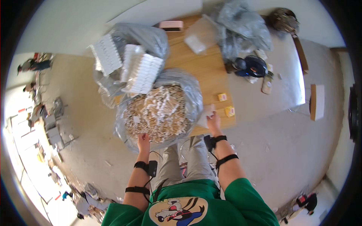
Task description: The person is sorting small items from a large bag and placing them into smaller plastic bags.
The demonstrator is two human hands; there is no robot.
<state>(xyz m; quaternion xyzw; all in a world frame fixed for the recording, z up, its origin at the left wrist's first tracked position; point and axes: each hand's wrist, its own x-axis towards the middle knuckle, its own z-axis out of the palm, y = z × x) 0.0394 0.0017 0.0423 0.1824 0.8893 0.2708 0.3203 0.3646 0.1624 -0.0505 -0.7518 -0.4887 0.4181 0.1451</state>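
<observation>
A large clear plastic bag (195, 88) lies open on the table, heaped with thin tan-and-white sticks (166, 109) that look like cotton swabs. My left hand (143, 142) is at the near edge of the heap, its fingers pinched together. Whatever sits between those fingers is too small to make out. To the right of the bag, my right hand (213, 123) is closed on a pale, thin plastic pouch (206, 113) at the table's near side. Two small yellow-and-white boxes (222, 97) stand just beyond and to the right of that hand.
White ridged packs (141, 73) fill another grey plastic bag (145, 35) at the far left of the wooden table (211, 71). A pink box (171, 25) and clear pouches (200, 35) lie farther back. Right, a pale table holds crumpled plastic (245, 26), a dark blue item (254, 67) and a phone (267, 83).
</observation>
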